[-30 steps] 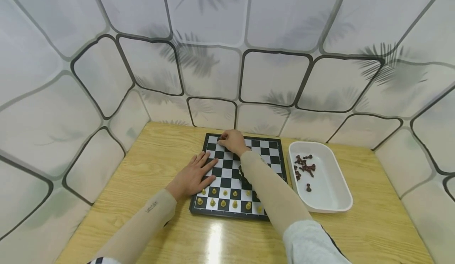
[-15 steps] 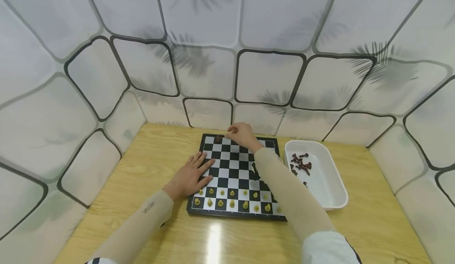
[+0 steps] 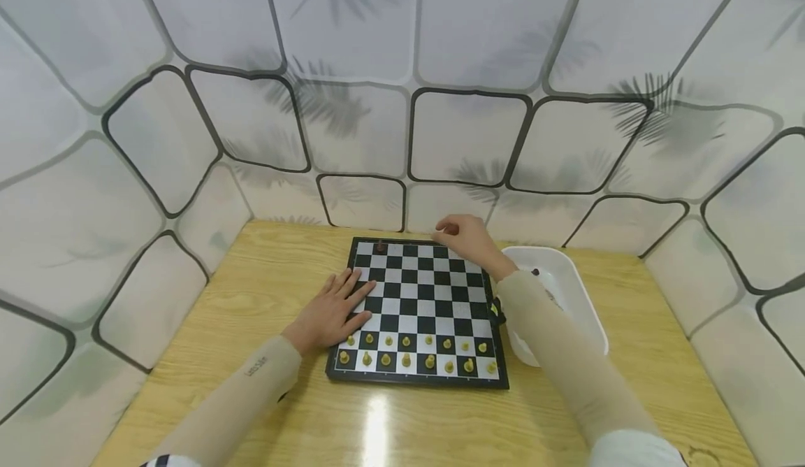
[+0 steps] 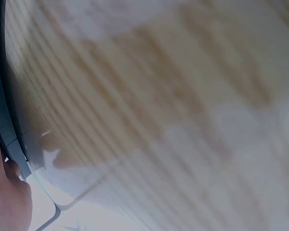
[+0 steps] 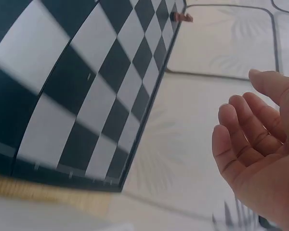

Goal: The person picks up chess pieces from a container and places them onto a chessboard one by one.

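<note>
A black-and-white chessboard [image 3: 418,289] lies on the table with two rows of yellow chess pieces [image 3: 405,360] along its near side. One dark red chess piece [image 3: 380,246] stands upright on the far row near the left corner, and the right wrist view shows this red piece [image 5: 183,17] too. My left hand [image 3: 327,315] rests with spread fingers on the board's left edge. Over the far right part of the board hovers my right hand [image 3: 470,240]. In the right wrist view the fingers [image 5: 226,149] are loosely bent, with nothing between them and the thumb.
To the right of the board stands a white plastic bin [image 3: 591,306], partly covered by my right forearm; little of the dark red pieces inside shows. The wooden table [image 3: 277,257] ends at a patterned curtain [image 3: 371,138] behind and at both sides.
My right hand has let go of the dark red piece on the far row and moved right toward the bin. The left hand has stayed on the board's edge.
</note>
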{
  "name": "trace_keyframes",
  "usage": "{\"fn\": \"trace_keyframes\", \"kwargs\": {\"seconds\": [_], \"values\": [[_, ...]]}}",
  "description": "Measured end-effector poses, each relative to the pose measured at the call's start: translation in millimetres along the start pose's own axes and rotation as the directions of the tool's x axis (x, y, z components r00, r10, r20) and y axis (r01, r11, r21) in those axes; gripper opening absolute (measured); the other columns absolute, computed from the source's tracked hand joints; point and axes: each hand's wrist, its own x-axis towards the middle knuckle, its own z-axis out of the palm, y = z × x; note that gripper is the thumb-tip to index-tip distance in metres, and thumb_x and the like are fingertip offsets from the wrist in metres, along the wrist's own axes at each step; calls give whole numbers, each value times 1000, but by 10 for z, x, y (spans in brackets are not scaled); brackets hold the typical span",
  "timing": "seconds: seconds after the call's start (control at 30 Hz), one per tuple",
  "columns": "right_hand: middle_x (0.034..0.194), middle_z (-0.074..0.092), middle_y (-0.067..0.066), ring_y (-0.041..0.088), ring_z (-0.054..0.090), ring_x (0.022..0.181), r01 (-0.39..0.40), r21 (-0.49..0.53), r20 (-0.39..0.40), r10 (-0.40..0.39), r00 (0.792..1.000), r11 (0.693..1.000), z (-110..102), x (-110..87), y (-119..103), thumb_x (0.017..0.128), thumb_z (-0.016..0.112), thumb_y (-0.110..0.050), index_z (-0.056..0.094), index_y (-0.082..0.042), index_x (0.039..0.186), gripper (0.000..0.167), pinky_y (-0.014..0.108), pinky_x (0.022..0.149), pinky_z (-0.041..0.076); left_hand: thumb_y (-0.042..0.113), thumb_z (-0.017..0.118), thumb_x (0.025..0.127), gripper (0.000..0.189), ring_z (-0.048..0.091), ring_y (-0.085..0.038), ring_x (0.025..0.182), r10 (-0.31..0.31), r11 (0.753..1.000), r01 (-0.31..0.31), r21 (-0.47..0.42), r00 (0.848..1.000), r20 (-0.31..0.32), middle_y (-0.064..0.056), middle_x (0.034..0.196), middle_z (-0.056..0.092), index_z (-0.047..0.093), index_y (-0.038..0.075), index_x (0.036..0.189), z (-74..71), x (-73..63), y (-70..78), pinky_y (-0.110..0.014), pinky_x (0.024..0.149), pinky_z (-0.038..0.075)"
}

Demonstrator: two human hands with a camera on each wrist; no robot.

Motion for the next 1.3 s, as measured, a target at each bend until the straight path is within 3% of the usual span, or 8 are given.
{"fn": "trace_keyframes", "kwargs": {"seconds": [0.17,0.5,0.73,1.03,1.3], "values": [[113,76,17,33,70,104,6,-14,-41,-7,999,1000,-160,-201,151,102,70,-27,75,-4,121,31,51,92,58,56,37,111,69,14,-42,164,6,1000,-6,-16,1000,-15,-21,176,17,27,20,169,3,-1,-4,-62,132,14],[122,74,19,36,70,110,-83,-20,-78,81,994,996,-388,-596,598,104,68,-35,73,-4,127,39,53,95,58,58,37,111,70,12,-40,164,5,1000,-5,-26,1000,3,-19,176,15,25,23,170,-9,19,7,-62,132,13],[120,75,20,36,70,109,-127,-94,-97,117,988,988,-451,-793,899,105,65,-37,73,-4,124,39,53,95,57,58,37,111,69,12,-40,164,-7,999,7,-38,1000,8,-18,176,15,26,23,169,-14,11,9,-62,132,13],[112,77,19,33,71,100,-131,-109,-113,119,987,985,-609,-1019,1028,104,67,-30,75,-2,121,33,46,85,57,57,39,110,69,12,-40,164,-9,999,9,-38,1000,-7,-19,176,16,28,22,169,-36,10,15,-63,132,14],[106,78,17,29,72,96,-130,-149,-66,121,991,980,-561,-1116,1225,101,72,-23,76,0,115,27,42,84,58,56,39,111,69,12,-40,164,-7,999,7,-51,1000,-4,-18,176,15,27,22,169,-33,-2,21,-62,132,13]]}}
